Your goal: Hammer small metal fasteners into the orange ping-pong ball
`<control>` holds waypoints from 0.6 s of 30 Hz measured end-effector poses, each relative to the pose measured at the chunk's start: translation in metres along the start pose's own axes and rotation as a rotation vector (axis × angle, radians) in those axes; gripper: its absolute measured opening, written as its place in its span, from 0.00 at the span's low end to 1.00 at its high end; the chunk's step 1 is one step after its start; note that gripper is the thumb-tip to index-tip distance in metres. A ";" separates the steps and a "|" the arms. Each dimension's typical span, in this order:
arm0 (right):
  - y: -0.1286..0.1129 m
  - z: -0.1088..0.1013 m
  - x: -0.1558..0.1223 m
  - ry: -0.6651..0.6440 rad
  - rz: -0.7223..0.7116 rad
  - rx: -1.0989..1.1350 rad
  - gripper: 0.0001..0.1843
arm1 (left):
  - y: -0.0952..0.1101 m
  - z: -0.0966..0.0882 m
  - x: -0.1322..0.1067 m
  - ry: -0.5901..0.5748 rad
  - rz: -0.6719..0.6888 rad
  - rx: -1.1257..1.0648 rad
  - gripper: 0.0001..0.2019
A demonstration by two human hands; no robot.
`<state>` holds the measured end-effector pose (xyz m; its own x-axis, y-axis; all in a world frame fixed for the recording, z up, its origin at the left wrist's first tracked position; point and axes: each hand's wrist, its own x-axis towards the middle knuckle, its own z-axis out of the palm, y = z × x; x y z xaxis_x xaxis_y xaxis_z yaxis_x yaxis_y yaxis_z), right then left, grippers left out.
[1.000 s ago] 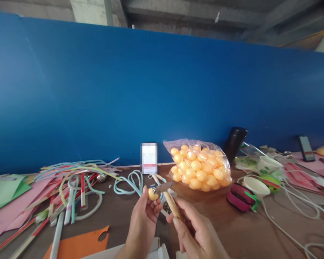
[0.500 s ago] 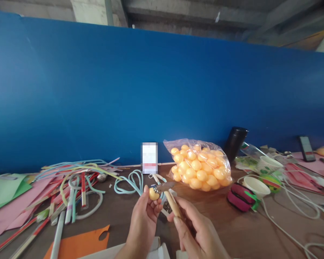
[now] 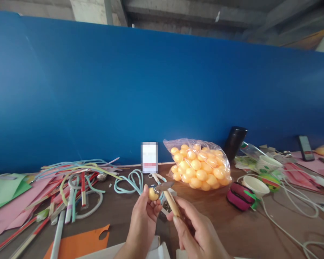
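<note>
My left hand (image 3: 143, 221) is closed round a small orange ball (image 3: 153, 194), pinched between thumb and fingers above the brown table (image 3: 232, 226). My right hand (image 3: 197, 233) grips the wooden handle of a small knife (image 3: 169, 197). The knife's metal blade points left and its tip meets the ball. Just behind the hands lies a clear plastic bag of orange balls (image 3: 199, 165).
Coloured strips, tubes and paper sheets (image 3: 56, 190) clutter the left side. A light blue cord (image 3: 129, 181) lies near the hands. On the right are a pink pouch (image 3: 239, 197), paper cups (image 3: 256, 187), white cables, a black cylinder (image 3: 234, 142) and a phone (image 3: 305, 148). A blue partition (image 3: 151, 90) backs the table.
</note>
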<state>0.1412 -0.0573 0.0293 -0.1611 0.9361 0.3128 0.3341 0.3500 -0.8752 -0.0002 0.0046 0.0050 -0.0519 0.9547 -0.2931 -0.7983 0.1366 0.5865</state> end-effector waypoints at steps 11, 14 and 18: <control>-0.007 -0.001 -0.001 -0.019 -0.005 -0.005 0.23 | 0.000 0.000 -0.002 -0.042 -0.027 -0.006 0.08; -0.009 -0.001 -0.001 -0.033 0.023 -0.007 0.23 | 0.001 0.001 -0.002 -0.044 -0.028 0.006 0.09; -0.010 -0.001 -0.001 -0.052 0.044 -0.020 0.23 | 0.001 0.001 -0.001 -0.029 -0.018 0.010 0.08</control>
<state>0.1387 -0.0617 0.0383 -0.1941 0.9474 0.2544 0.3606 0.3101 -0.8797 -0.0001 0.0044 0.0064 -0.0203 0.9593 -0.2818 -0.7930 0.1562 0.5888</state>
